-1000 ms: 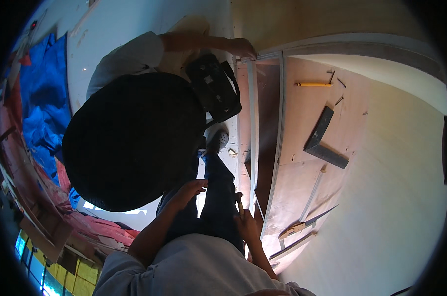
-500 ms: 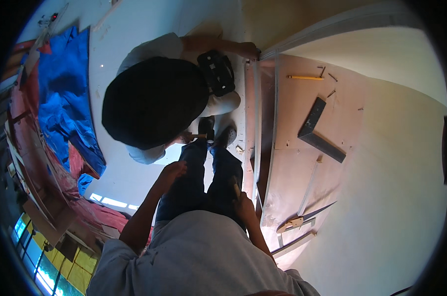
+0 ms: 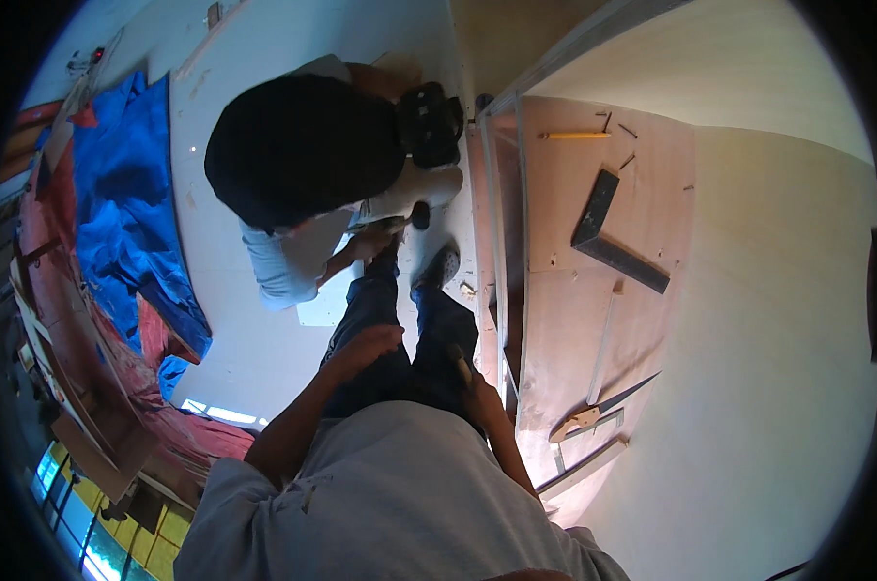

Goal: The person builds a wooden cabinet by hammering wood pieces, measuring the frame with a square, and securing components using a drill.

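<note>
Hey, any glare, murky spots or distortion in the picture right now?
Head view: glare washes out the panes at lower left, and light strips brighten the floor; head view: the co-worker's hat sinks to near-black, and the tan object in the right hand is dim against dark trousers; head view: the fisheye frame falls to black at its corners.

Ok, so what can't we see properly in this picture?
All in the head view:
Left hand: its palm is turned away, hiding anything inside.
Right hand: covers part of the wooden-handled tool, whose dark end blends into the jeans.
Fasteners: too small to tell nails from screws.
Black hat: hides the head of the co-worker.
</note>
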A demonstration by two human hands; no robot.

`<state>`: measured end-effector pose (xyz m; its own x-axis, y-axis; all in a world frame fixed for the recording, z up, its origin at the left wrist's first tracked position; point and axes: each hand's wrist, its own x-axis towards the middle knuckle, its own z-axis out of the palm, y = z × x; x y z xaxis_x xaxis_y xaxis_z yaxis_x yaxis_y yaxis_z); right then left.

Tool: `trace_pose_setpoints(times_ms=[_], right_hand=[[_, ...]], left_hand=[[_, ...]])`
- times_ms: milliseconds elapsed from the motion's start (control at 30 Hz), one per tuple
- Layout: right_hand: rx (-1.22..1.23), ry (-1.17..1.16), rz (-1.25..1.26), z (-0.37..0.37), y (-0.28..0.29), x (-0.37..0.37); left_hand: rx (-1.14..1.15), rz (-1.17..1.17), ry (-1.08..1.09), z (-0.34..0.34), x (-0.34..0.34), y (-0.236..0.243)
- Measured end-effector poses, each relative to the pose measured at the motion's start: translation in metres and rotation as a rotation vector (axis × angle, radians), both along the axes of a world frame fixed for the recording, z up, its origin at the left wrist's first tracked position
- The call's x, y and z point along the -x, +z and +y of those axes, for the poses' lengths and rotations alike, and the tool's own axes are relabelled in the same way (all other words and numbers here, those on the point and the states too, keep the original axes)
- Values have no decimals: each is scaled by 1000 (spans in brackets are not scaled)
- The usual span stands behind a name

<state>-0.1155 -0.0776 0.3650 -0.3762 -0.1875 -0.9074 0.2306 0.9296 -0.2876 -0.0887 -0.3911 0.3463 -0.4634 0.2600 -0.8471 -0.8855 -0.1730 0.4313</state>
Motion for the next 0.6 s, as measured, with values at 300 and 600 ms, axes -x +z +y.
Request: trace_pose_setpoints(times_ms=[300,600], right_hand=[[-57,64,-80,-31,13,10],[42,-7,34,-27,10,-2]], left_hand=[[63,-6,-62,-21,-15,9],[153,630,-837,-11,-1,41]])
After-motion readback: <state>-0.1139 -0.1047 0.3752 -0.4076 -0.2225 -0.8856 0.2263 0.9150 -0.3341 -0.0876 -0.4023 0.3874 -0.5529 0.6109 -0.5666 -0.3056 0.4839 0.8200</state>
